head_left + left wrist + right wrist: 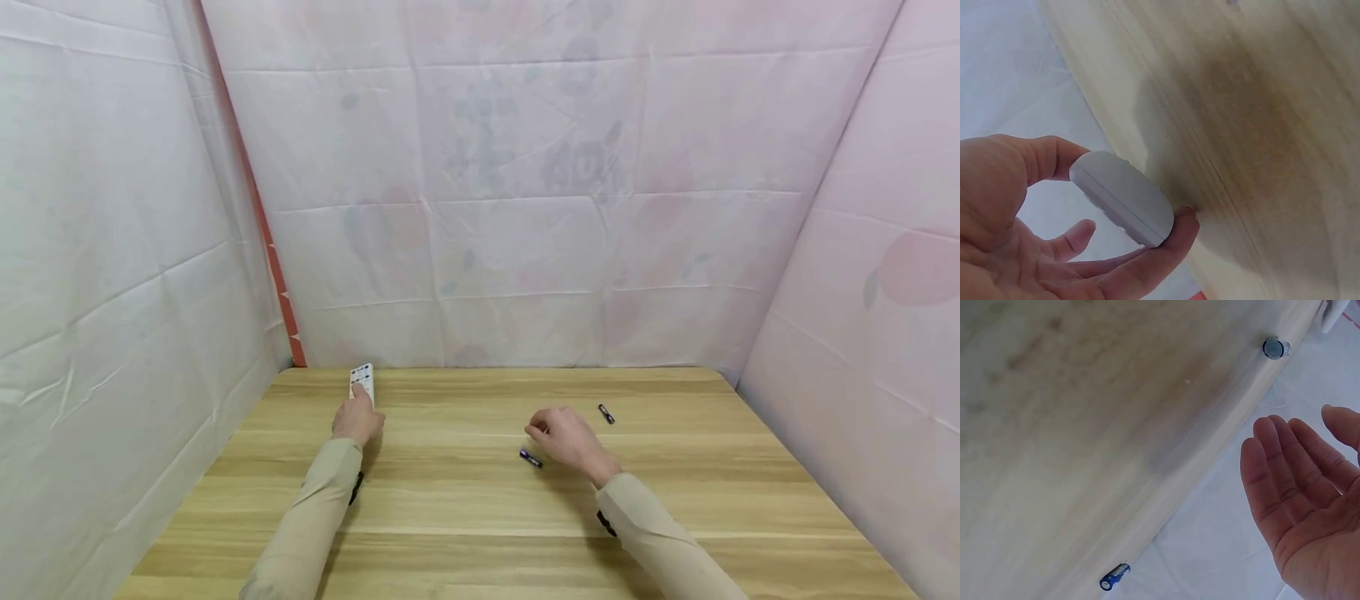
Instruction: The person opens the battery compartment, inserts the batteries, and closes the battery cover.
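Observation:
At the far left of the table, my left hand (357, 422) grips a white remote control (362, 374) with coloured buttons facing up. The left wrist view shows the remote's rounded end (1127, 199) between thumb and fingers, over the wood. My right hand (568, 439) hovers right of the middle with loosely bent fingers and nothing in them. Just in front of it lies a dark blue battery (531, 458). A second battery (607, 414) lies beyond it to the right. From the right wrist, one battery (1115, 577) shows a blue casing, and the palm faces the camera.
The wood-grain table (450, 500) has rounded back corners. White printed cloth (525, 250) hangs along its back edge and on both sides. A red strip (273, 267) runs down the back left corner. Dark bands (606, 523) sit under both sleeves.

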Demonstrator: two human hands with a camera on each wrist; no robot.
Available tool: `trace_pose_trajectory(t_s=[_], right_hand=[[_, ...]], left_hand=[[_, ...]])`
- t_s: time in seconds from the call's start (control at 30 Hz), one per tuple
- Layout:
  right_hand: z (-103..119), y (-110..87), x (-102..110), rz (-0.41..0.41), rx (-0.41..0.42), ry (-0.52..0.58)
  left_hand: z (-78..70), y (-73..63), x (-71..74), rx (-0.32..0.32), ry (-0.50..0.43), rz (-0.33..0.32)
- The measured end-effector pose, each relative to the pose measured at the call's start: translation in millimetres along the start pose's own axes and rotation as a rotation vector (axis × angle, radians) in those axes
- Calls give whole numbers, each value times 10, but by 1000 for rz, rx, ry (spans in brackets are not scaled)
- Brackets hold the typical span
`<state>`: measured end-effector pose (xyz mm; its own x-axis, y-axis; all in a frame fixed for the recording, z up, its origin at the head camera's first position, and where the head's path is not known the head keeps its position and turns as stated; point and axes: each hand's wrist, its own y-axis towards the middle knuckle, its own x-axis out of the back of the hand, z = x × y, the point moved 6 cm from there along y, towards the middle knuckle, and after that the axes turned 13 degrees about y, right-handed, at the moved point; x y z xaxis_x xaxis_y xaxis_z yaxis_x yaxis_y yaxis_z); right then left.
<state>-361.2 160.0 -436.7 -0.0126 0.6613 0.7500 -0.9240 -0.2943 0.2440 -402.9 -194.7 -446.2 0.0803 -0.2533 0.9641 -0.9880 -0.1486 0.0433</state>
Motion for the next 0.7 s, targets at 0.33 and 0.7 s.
trace_pose_trajectory(t_s=[0.33, 0.7], right_hand=[[20, 24, -31, 2, -19, -43], [50, 34, -46, 14, -17, -40]], left_hand=[[-3, -54, 37, -16, -42, -39], [-2, -60, 33, 5, -94, -30]])
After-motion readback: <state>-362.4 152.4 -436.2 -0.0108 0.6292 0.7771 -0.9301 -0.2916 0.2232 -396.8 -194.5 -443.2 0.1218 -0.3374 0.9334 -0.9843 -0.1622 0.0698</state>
